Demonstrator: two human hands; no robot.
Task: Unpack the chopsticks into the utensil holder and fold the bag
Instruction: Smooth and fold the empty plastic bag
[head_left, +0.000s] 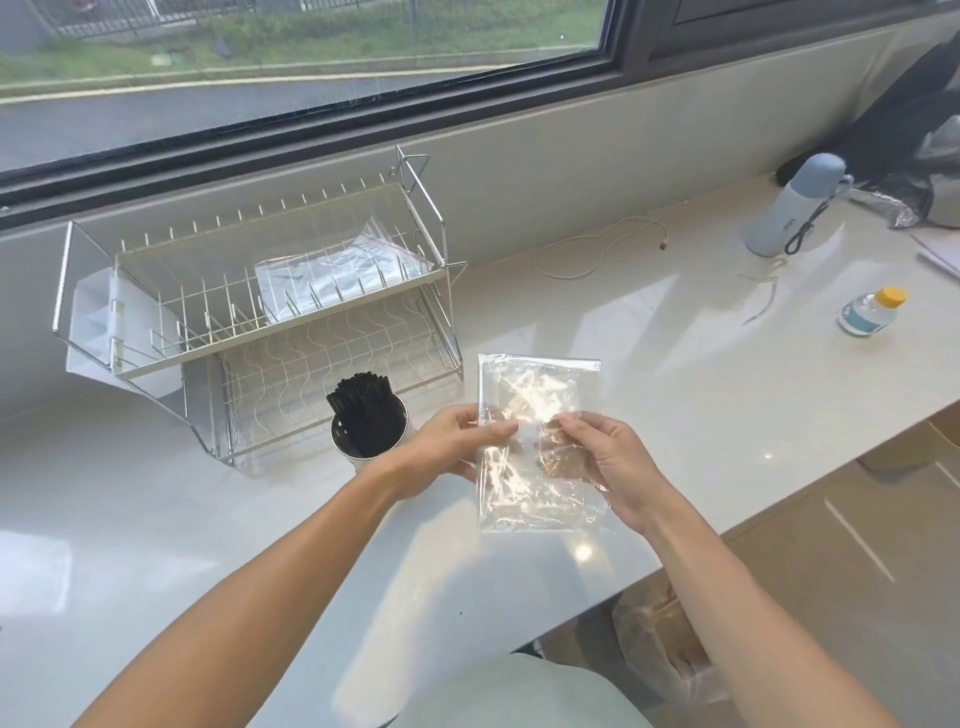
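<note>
Chopsticks (363, 410) are already stood in the utensil holder (370, 441), left of centre frame. At centre, the empty clear bag (535, 441) is held above the bench (208, 519), pinched by the left hand (452, 441) and the right hand (608, 462) at its side edges. A crooked fold is likely, since slick, crinkled film may slip or spring open.
</note>
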